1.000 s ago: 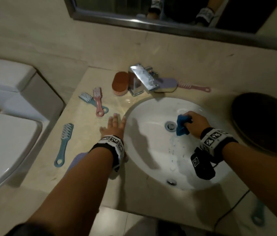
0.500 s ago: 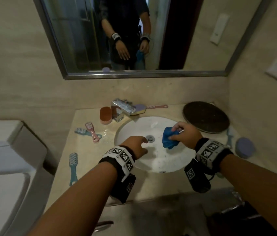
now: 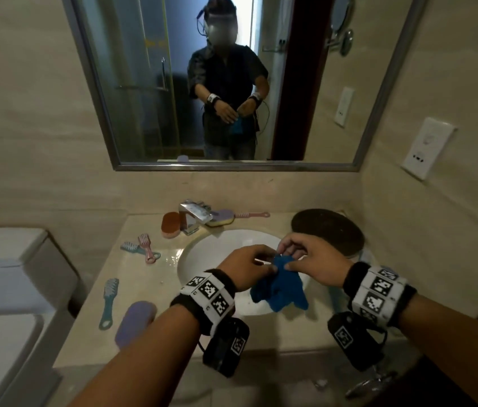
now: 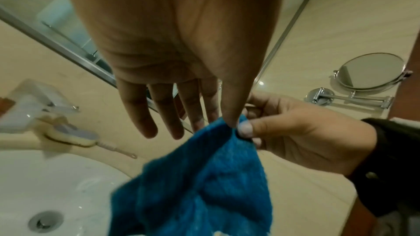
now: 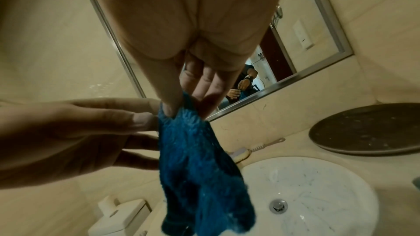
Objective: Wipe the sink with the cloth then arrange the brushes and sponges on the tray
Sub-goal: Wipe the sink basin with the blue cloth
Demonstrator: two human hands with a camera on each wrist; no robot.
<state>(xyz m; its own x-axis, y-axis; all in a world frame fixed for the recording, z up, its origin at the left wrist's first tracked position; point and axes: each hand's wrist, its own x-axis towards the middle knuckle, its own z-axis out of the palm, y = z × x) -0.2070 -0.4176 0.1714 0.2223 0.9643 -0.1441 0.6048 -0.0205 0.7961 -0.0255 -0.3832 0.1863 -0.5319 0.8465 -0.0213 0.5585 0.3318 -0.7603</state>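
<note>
A blue cloth (image 3: 282, 289) hangs above the white sink (image 3: 202, 251), held up by both hands. My left hand (image 3: 270, 267) pinches its top edge between thumb and forefinger, the other fingers straight (image 4: 147, 123). My right hand (image 3: 287, 261) pinches the same top edge right beside it, seen close in the right wrist view (image 5: 181, 109). The dark round tray (image 3: 329, 233) lies on the counter at the back right. A pink and a blue brush (image 3: 143, 248) lie crossed left of the sink, with another blue brush (image 3: 108, 301) and a purple sponge (image 3: 135, 321) nearer me.
An orange sponge (image 3: 170, 224) sits left of the chrome faucet (image 3: 193, 215), with a yellow-purple sponge (image 3: 223, 218) and a pink brush (image 3: 252, 215) behind it. A toilet (image 3: 5, 274) stands left of the counter. A mirror (image 3: 232, 83) hangs above.
The right hand lifted the cloth out of the basin. The left hand left the counter, came across and took hold of the cloth's top edge. The head view tilted up.
</note>
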